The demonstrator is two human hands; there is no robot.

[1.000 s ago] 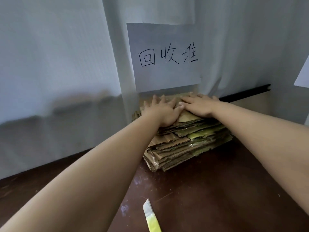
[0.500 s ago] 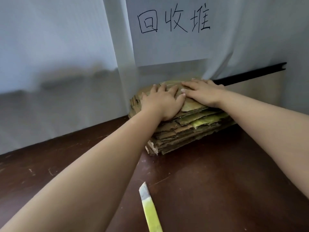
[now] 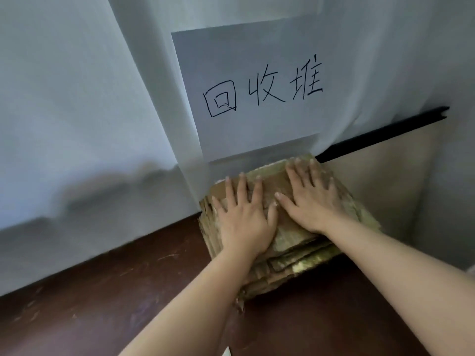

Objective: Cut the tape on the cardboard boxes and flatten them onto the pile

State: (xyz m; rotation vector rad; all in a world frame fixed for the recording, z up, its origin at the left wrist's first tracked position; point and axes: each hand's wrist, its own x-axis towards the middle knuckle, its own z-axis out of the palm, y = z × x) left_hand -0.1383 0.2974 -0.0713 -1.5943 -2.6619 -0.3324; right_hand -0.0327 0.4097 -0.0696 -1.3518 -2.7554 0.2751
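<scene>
head view | pile of flattened cardboard (image 3: 295, 242) at the table's (image 3: 128, 291) far edge, against the curtain under the paper sign (image 3: 257, 93) | left hand (image 3: 244, 222) and right hand (image 3: 311, 204) flat on top, fingers spread, pressing | risk: uneven, springy layers may slide sideways or rebound once pressure lifts

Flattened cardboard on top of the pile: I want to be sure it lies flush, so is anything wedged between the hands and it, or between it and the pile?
Nothing visible. The left hand and right hand press flat on the top cardboard, which lies directly on the pile by the paper sign.
</scene>
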